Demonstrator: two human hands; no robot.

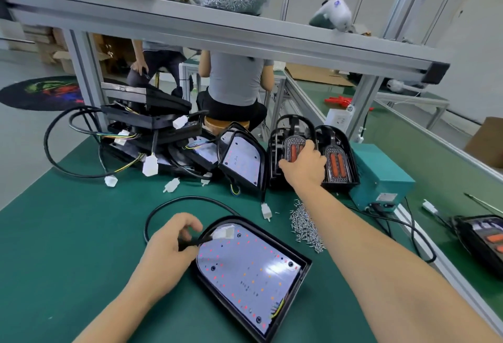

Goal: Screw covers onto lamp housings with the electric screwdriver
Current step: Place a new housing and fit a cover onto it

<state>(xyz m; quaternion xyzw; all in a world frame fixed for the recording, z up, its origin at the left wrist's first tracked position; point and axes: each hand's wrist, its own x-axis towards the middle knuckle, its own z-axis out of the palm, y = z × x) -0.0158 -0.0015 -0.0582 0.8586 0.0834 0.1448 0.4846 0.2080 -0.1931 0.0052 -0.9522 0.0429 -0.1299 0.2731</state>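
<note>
Hands apart: left hand (174, 242) pinching cable (190, 242) clear of open lamp housing (251, 272); right hand (304, 164) gripping stacked cover (292, 149), probably fetching it for fitting.

Open black lamp housing (253, 274) flat on mat, 2 covers (292, 149) upright behind.

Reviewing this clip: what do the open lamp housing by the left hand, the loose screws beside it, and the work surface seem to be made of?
Lamp housing: looks like black moulded plastic, matte rim; the white board inside carries small red and amber LEDs.
Screws: apparently bright metal, a silvery glinting heap.
Work surface: dark green mat, matte, likely rubber or vinyl; the look cannot settle which.
</note>
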